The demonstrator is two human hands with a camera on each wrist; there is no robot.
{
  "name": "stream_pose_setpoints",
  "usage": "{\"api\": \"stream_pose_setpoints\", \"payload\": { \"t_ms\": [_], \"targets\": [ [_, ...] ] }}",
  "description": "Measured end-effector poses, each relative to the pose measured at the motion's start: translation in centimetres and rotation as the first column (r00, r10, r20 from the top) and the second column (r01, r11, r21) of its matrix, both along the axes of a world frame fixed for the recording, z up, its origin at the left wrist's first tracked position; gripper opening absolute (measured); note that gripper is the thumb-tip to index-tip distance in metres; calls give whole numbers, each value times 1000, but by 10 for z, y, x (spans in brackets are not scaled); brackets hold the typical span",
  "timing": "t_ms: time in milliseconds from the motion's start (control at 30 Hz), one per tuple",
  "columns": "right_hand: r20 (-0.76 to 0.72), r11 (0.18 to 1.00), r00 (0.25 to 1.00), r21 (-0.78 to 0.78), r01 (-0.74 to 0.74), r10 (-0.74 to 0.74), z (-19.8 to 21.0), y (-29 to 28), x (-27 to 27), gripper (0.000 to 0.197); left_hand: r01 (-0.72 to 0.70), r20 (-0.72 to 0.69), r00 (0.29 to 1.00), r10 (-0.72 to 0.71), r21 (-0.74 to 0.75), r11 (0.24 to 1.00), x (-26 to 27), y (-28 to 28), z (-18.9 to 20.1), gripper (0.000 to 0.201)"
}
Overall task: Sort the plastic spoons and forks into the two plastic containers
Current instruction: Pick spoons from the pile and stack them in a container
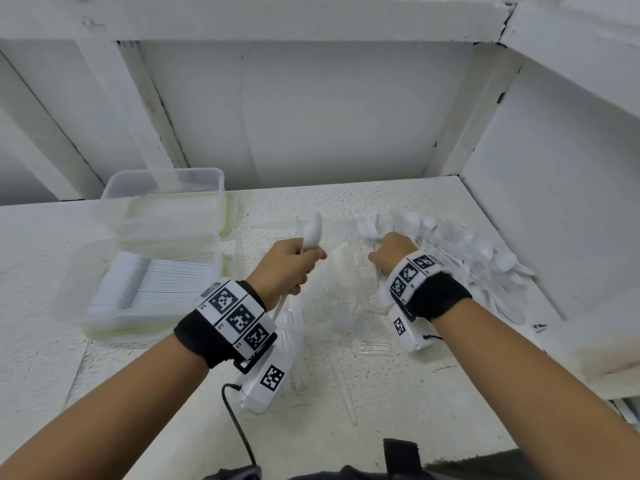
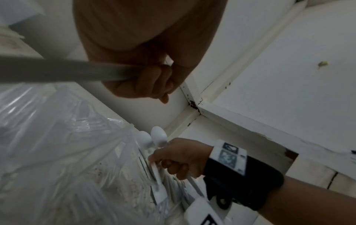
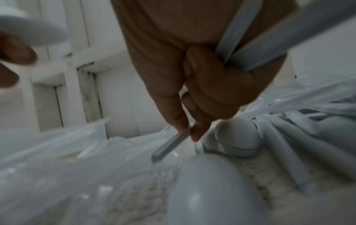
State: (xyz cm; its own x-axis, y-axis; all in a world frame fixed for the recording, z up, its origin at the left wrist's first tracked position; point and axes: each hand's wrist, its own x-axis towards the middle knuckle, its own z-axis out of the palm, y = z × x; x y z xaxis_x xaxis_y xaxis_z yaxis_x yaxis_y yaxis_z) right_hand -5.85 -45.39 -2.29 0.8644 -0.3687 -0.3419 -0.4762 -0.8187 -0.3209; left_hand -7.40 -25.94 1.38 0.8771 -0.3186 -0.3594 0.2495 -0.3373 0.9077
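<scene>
My left hand (image 1: 294, 263) grips a white plastic spoon (image 1: 313, 232) by its handle, bowl pointing up and away; in the left wrist view the fingers (image 2: 146, 80) curl round that handle (image 2: 57, 70). My right hand (image 1: 389, 251) holds several white spoons (image 1: 367, 230) in a bundle over the table; thumb and forefinger (image 3: 179, 121) also pinch one thin handle (image 3: 171, 144). Two clear plastic containers stand at the left: the near one (image 1: 86, 317) holds a neat row of white cutlery, the far one (image 1: 114, 188) looks empty.
A heap of white spoons (image 1: 485, 258) lies at the right against the side wall (image 1: 554, 202). Clear plastic forks (image 1: 332, 306) are scattered over the middle of the white table (image 1: 398, 393). White panelled walls close in the back and right.
</scene>
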Motion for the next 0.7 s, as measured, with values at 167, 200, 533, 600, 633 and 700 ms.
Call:
{"api": "stream_pose_setpoints", "payload": {
  "t_ms": [167,200,533,600,633,700],
  "targets": [
    [41,914,983,376,152,-180,13,-11,-21,20,150,203,957,-205,258,954,13,-17,5,16],
    [49,847,967,494,193,-249,17,-14,-28,20,192,248,926,-286,342,920,17,-25,6,17],
    [175,566,857,810,154,-484,29,-45,-72,19,337,171,376,-911,890,306,53,-104,-7,33],
    [147,512,842,842,169,-520,28,-46,-74,19,293,134,300,-944,929,225,57,-113,-7,37],
    [133,485,835,857,174,-534,28,-45,-75,19,276,122,274,-954,940,199,58,-117,-7,39],
    [113,445,820,877,183,-561,28,-44,-75,20,252,82,238,-968,957,143,59,-121,-9,41]
  ]
}}
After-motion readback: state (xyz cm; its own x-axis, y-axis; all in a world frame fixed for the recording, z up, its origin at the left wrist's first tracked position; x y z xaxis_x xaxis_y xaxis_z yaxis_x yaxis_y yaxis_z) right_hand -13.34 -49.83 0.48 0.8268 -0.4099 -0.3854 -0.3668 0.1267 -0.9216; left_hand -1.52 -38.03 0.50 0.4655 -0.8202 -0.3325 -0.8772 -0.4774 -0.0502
